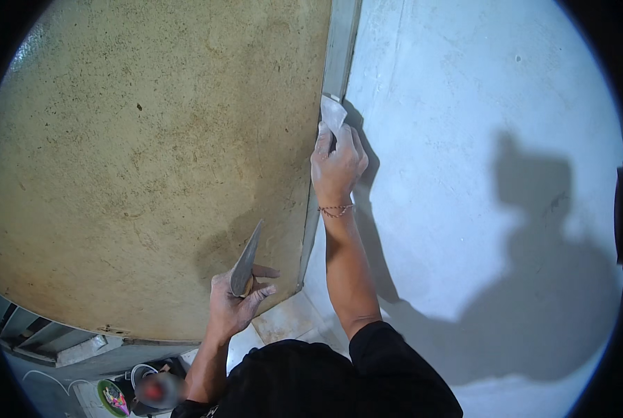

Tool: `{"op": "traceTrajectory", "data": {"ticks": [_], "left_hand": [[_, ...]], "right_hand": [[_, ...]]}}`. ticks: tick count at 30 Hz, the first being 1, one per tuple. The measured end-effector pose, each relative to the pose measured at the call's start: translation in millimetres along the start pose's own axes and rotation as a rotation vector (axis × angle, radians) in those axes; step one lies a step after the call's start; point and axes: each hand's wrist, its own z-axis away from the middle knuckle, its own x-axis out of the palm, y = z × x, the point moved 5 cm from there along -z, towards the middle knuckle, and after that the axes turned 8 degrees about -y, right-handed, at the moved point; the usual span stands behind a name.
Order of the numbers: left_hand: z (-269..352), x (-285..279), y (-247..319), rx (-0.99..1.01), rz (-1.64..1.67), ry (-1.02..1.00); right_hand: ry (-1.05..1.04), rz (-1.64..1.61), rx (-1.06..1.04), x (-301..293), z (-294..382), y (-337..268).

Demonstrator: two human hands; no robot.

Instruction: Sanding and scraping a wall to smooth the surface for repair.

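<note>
My right hand (340,162), dusted white and wearing a braided cord at the wrist, pinches a small flat whitish scraper (333,112). The scraper's far edge meets the narrow grey frame (341,52) between a yellowish speckled door panel (160,146) and a pale wall (447,104). Lower down, my left hand (233,305) holds a grey flat-bladed trowel (246,261) by what looks like a wooden handle. That blade points up and to the right, in front of the panel. Powder whitens the left fingers too, and two of them stick out to the right.
Slatted louvres (39,329) lie beyond the panel's lower left edge. On the floor at bottom left stands a green-rimmed bucket (102,399) with colourful contents, beside a blurred dark object. Light tiles (290,316) show below the panel's corner. A dark object (622,214) sits at the right rim.
</note>
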Motion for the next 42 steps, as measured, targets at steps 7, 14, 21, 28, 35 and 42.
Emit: {"op": "traceTrajectory", "data": {"ticks": [7, 14, 21, 28, 35, 42], "left_hand": [[-4, -1, 10, 0.003, 0.048, 0.051], [-5, 0, 4, -0.033, 0.066, 0.026], [-10, 8, 8, 0.028, -0.080, -0.050], [-15, 3, 14, 0.033, -0.023, -0.012], [-8, -6, -2, 0.020, -0.091, 0.012], [-10, 6, -2, -0.087, -0.103, -0.132]], "right_hand": [[0.094, 0.093, -0.144, -7, -12, -3], [0.017, 0.100, -0.066, -15, -40, -24], [0.044, -0.016, -0.128, -6, -20, -22], [0.131, -0.033, -0.169, -10, -36, -28], [0.107, 0.030, -0.142, -20, -51, -36], [0.081, 0.086, -0.269, -29, -68, -62]]}}
